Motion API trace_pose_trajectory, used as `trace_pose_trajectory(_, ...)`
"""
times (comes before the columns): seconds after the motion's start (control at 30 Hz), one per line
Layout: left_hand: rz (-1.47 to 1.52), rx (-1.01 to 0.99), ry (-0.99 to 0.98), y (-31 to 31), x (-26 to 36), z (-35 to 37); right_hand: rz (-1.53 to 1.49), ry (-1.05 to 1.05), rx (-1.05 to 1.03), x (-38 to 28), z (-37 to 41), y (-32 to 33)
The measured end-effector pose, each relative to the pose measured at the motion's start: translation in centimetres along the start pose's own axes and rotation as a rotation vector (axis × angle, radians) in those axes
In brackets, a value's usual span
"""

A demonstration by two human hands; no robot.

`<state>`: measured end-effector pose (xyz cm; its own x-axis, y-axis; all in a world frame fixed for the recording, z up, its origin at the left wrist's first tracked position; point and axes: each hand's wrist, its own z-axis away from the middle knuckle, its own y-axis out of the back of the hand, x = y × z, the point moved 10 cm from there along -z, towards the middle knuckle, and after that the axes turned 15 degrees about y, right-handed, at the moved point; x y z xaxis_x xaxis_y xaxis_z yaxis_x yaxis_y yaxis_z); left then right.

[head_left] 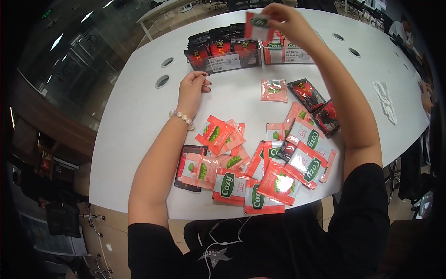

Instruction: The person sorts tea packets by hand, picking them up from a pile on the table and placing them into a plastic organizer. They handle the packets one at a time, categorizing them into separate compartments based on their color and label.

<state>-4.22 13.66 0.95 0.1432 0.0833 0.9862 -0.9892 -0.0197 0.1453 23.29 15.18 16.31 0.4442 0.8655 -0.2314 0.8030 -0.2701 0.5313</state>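
My right hand [289, 20] pinches a red and white Cozy tea sachet [258, 27] above the right clear bin [290, 56], which holds more Cozy sachets. My left hand [191, 88] rests on the table with curled fingers and nothing visible in them. It is just in front of the left clear bin [232, 62], full of black and red coffee sachets [218, 45]. One Cozy sachet [274, 89] lies alone in front of the bins. Nearer me is a loose spread of Cozy sachets [232, 184], with a few black coffee sachets [305, 94] among and beside them.
The white table [134, 102] has round cable holes [162, 82] at left and far right. A crumpled white tissue [384, 102] lies at the right. Another person [402, 30] sits at the far right edge. White earphone wires [225, 242] hang over my black shirt.
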Motion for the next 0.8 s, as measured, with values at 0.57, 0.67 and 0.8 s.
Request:
trace_pose_trajectory(0.57,-0.035,-0.019,-0.01,-0.5,0.3,0.0,0.089,-0.133,0.04,3.6,2.5,1.1)
trace_pose_trajectory(0.67,-0.026,-0.029,-0.008,-0.5,0.1,-0.2,0.25,-0.066,0.097,3.2,2.2,3.3)
trace_pose_trajectory(0.8,-0.043,-0.026,0.002,-0.6,0.2,-0.3,0.1,-0.171,-0.03,5.2,3.5,1.5)
